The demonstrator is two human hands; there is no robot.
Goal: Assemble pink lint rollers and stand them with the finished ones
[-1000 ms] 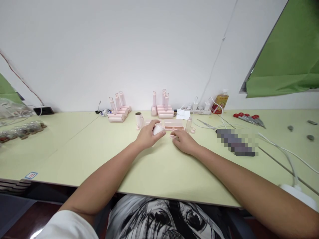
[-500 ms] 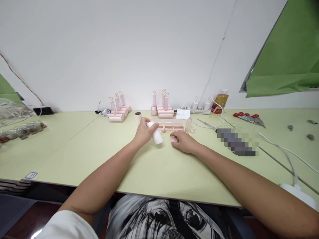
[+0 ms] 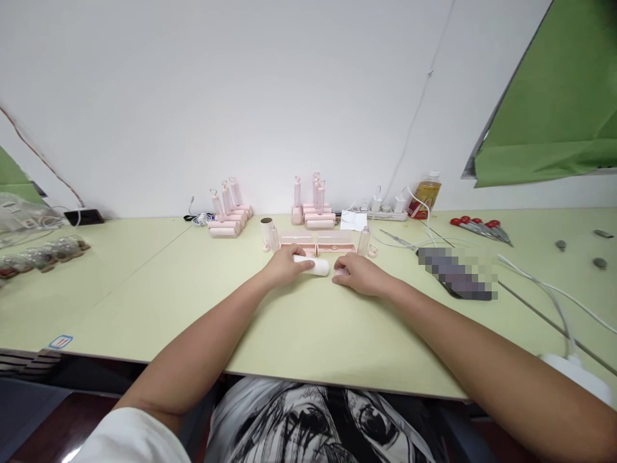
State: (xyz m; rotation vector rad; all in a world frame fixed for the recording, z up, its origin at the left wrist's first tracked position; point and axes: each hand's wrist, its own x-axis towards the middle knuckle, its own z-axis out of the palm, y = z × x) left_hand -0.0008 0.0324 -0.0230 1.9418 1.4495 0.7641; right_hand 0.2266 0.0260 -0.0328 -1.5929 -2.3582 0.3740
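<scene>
My left hand (image 3: 285, 265) is closed round a white roll (image 3: 318, 266), which lies sideways just above the table, its free end pointing right. A small pale pink piece (image 3: 341, 272) is pinched in my right hand (image 3: 355, 272), close to that end of the roll; the fingers hide part of it. Behind my hands two open pink cases (image 3: 336, 247) stand side by side. A clear tube-like piece (image 3: 364, 241) stands upright at their right, and a similar one (image 3: 274, 238) at their left, beside a cardboard-coloured tube (image 3: 267, 225).
Pink rollers with upright handles stand in two groups, left (image 3: 224, 226) and centre (image 3: 320, 220), by the wall. Right of my hands are a blurred dark object (image 3: 456, 273), a bottle (image 3: 425, 195), red-topped tools (image 3: 482, 228), a power strip (image 3: 393, 217) and white cables.
My left hand has lowered and turned the white roll from slanted to nearly level, bringing its end close to the pink piece. My right hand has shifted slightly.
</scene>
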